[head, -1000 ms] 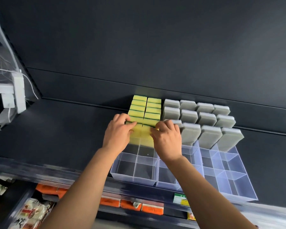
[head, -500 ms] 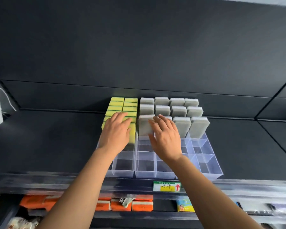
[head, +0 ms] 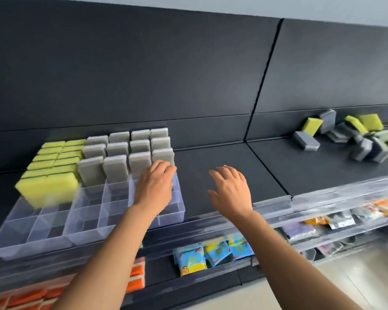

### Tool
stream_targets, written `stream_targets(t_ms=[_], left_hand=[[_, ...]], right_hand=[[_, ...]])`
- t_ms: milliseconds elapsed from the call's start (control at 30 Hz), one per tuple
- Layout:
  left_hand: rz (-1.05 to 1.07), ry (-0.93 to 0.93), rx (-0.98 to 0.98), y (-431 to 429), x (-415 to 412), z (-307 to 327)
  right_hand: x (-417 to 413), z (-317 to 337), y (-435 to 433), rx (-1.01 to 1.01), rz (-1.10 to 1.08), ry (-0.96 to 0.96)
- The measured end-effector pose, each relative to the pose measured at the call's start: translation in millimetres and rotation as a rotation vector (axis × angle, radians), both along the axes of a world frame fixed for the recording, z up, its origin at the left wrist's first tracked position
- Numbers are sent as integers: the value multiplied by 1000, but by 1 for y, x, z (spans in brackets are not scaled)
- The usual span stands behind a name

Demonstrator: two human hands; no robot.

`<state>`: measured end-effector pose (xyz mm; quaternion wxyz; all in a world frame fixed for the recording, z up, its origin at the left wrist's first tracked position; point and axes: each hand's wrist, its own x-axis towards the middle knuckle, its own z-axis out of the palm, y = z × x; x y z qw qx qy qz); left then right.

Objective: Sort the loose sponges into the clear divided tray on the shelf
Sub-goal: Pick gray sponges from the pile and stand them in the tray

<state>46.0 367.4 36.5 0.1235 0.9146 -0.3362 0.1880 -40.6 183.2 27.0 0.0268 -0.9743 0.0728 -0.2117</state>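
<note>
We log two limbs, both the person's own.

- **Left hand** (head: 154, 189): bare, its back toward us. Knuckles show as low ridges and the fingers are slender.
- **Right hand** (head: 230, 191): bare likewise. Thumb and four fingers are all in sight, with faint tendon lines across the back.
- **Left forearm** (head: 103, 260) and **right forearm** (head: 300, 271): bare skin along all we can see. Each narrows to a slim wrist and broadens toward the bottom edge, where the wide lens swells it.
- **Fingertips**: soft with blur, so we cannot read the nails.
</note>
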Motion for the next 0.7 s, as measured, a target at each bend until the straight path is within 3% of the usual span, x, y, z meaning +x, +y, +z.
stream_targets(t_ms=[367, 700], left_hand=[[-137, 83, 73, -167, -65, -14], [-308, 105, 78, -309, -65, -15]], right_hand=[[-89, -10, -152, 51, -189, 109], [-115, -12, -270, 62, -342, 137]])
